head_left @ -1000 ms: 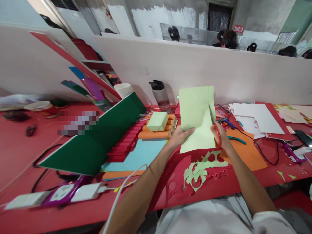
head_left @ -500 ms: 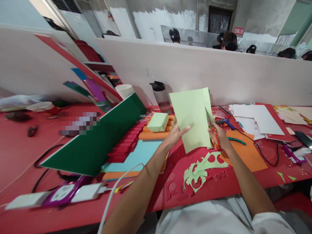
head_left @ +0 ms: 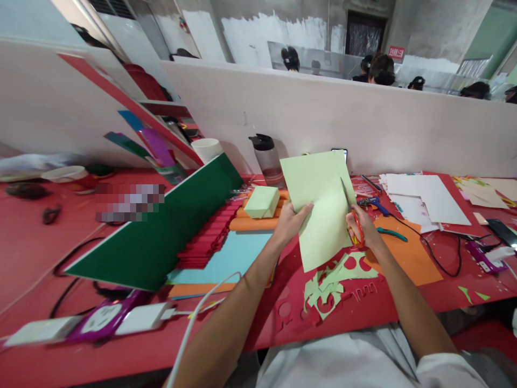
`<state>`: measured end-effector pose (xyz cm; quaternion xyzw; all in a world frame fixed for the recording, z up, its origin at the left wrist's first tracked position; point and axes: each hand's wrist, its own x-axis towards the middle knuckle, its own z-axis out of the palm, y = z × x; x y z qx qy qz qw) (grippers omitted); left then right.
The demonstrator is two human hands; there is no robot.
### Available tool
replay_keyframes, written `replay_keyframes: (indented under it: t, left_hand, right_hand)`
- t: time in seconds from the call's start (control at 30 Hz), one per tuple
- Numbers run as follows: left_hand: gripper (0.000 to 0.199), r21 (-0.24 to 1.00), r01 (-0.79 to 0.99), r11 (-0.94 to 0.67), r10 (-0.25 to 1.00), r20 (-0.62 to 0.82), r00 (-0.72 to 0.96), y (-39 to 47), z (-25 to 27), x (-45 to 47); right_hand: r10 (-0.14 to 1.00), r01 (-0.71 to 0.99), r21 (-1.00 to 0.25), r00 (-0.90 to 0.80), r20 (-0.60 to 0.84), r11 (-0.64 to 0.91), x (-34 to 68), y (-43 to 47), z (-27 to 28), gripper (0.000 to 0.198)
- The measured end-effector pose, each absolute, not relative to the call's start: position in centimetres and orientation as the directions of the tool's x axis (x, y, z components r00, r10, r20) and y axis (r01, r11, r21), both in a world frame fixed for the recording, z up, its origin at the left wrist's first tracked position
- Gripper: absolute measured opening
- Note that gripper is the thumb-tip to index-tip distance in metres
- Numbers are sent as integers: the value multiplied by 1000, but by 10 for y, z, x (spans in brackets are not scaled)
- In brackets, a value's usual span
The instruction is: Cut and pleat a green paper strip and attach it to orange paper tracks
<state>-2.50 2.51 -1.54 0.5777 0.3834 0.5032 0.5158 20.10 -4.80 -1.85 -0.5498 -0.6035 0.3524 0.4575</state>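
While the person's white shirt is up close to the red desk, a small heap of green scraps lies just in front of it, some with round holes, so some cutting looks done. Just past the scraps, a big pale green sheet is held up off the desk. The left hand pinches its left side, thumb on the front. The right hand has its grip around the orange handles of the scissors, and a blade lies over the sheet near its right edge. Most of the sheet looks whole, so I think much of it is left uncut. I can't tell how deep any cut goes. The left fingers are hidden behind the sheet, and one part of the scissors may be too. To the right lies an orange sheet with a teal tool on it. To the left, a green block sits on orange rolls. Farther back, a bottle stands by a white wall board. A dark thing peeks out behind the sheet, too covered to name. Past the board, only the tops of people's heads show.
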Motion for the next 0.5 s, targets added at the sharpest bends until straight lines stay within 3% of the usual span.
replay_keyframes:
  t: [0.23, 0.5]
  left_hand:
    - [59, 973, 56, -223, 951, 205, 234, 27, -17, -26]
    - [58, 969, 51, -240, 945, 222, 239, 27, -21, -25]
  right_hand:
    - [979, 276, -940, -24, 201, 200, 203, -46, -25, 51]
    - [982, 280, -944, 21, 189, 176, 200, -48, -21, 49]
